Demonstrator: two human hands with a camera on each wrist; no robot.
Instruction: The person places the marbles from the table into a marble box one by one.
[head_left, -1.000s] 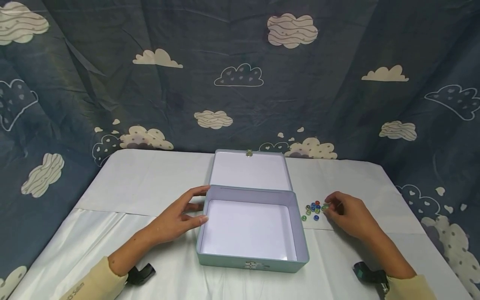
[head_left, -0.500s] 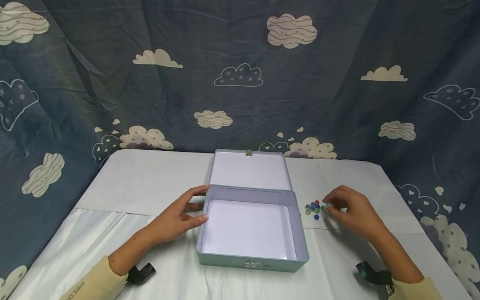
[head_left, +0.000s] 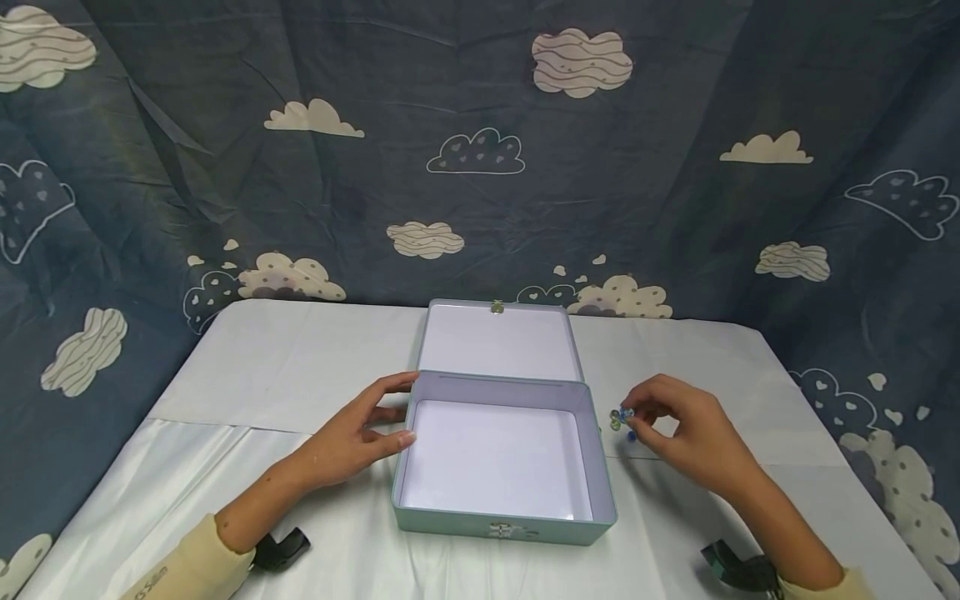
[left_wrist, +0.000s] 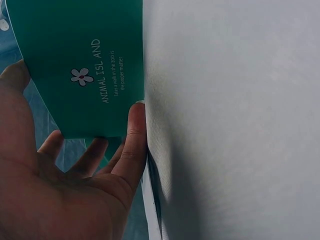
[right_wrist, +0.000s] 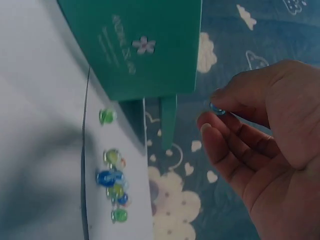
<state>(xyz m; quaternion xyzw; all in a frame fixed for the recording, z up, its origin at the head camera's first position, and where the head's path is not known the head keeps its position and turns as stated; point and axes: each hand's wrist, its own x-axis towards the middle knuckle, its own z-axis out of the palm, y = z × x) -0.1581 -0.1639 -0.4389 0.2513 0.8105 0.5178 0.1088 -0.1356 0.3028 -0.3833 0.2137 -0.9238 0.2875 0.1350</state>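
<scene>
A green tin box [head_left: 502,530] with a pale inside stands on the white cloth, its lid [head_left: 501,342] folded back. My left hand [head_left: 348,442] rests against the box's left side, fingers spread along the wall [left_wrist: 100,35] and thumb at the rim. To the right of the box, my right hand [head_left: 693,437] pinches a clear bluish marble [right_wrist: 216,108] between thumb and fingertip, raised above the cloth. Several glass marbles, blue and green [right_wrist: 112,179], lie in a cluster below it; in the head view the right hand partly covers them. One green marble [right_wrist: 107,116] lies nearer the box.
A white cloth [head_left: 315,350] covers the table, with a fold line across it. Behind and around hangs a dark blue curtain [head_left: 480,208] printed with clouds. The box's wall and rim stand between the marbles and its inside. Black camera mounts [head_left: 281,548] sit at both wrists.
My right hand picked up a marble at the right of the cluster, lifted it and moved left over the other marbles, towards the box. My left hand and the box stay put.
</scene>
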